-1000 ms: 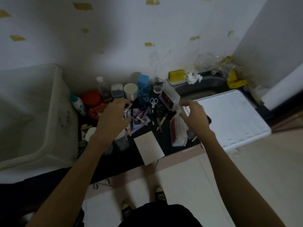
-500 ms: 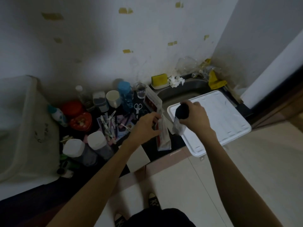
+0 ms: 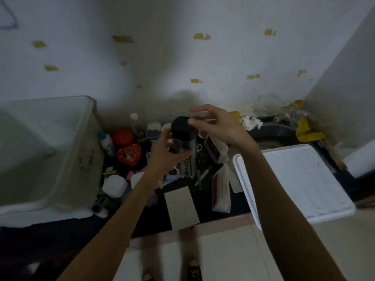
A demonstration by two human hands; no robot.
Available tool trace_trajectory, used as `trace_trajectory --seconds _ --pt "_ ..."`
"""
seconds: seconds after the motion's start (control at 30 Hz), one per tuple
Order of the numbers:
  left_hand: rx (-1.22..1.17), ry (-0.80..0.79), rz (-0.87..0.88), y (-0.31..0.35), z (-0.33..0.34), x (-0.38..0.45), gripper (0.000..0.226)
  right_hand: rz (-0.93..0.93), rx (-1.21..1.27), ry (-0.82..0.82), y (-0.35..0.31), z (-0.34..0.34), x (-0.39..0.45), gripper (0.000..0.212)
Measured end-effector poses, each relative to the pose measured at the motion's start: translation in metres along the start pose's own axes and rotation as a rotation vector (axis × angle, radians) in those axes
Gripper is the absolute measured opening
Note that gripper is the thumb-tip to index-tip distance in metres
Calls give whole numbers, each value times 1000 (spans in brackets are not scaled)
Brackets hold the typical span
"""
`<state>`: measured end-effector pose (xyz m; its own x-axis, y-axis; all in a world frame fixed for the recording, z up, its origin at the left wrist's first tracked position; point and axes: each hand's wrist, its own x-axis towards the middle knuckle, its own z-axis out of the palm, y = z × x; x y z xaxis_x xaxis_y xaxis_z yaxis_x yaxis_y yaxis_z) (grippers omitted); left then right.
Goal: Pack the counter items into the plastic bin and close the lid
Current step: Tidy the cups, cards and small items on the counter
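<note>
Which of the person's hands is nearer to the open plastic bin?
Left. The left hand, gripping a dark-capped bottle, is closer to the plastic bin; the right hand is beyond the bottle, farther away.

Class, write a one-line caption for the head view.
Left hand grips black-capped jar above cluttered counter; right hand touches cap.

Left hand [image 3: 162, 154] curled, right hand [image 3: 220, 125] spread
</note>
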<state>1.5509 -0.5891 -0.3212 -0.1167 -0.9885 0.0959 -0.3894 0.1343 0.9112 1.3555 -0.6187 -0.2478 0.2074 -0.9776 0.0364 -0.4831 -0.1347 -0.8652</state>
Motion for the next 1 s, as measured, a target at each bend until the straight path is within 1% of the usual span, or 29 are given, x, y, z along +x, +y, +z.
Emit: trace_trajectory --seconds 0.03,0.07,0.1,0.13,0.2,0.23,0.3,0.37,0.43,0.5,0.57,0.63,0.77,0.9,1.0 --pt "-3 37 -28 -5 -10 -1 70 27 61 33 11 9 18 44" --pt "-13 73 -53 -9 -20 -2 70 56 62 79 24 19 36 43" --pt "-19 107 -76 -14 -27 -3 70 83 -3 117 39 29 55 45" --pt "-15 138 -91 -18 -35 -5 67 109 -108 126 54 40 72 50" --pt "3 188 -108 -24 -45 -9 63 158 -297 76 80 61 100 65" --pt "6 207 -117 -26 -49 -10 62 171 -354 47 89 70 112 74" --pt "8 232 -137 -28 -54 -11 61 186 -410 21 104 83 132 90" --pt "-5 254 -154 -30 -56 -12 63 209 -439 6 116 94 151 100" --pt "-5 273 -163 -31 -58 -13 65 209 -428 -19 128 103 165 100" --pt "6 286 -164 -30 -59 -15 64 183 -417 -36 138 109 171 90" --pt "13 306 -161 -29 -61 -16 62 164 -427 1 143 111 171 76" --pt "21 314 -150 -24 -64 -18 61 132 -410 60 140 109 167 69" --pt "35 327 -115 -11 -74 -18 64 -9 -350 156 109 83 155 69" --pt "35 330 -82 3 -89 -25 65 -114 -322 121 64 50 131 75" --pt "7 261 -53 12 -107 -40 67 -169 -299 54 25 36 102 79"
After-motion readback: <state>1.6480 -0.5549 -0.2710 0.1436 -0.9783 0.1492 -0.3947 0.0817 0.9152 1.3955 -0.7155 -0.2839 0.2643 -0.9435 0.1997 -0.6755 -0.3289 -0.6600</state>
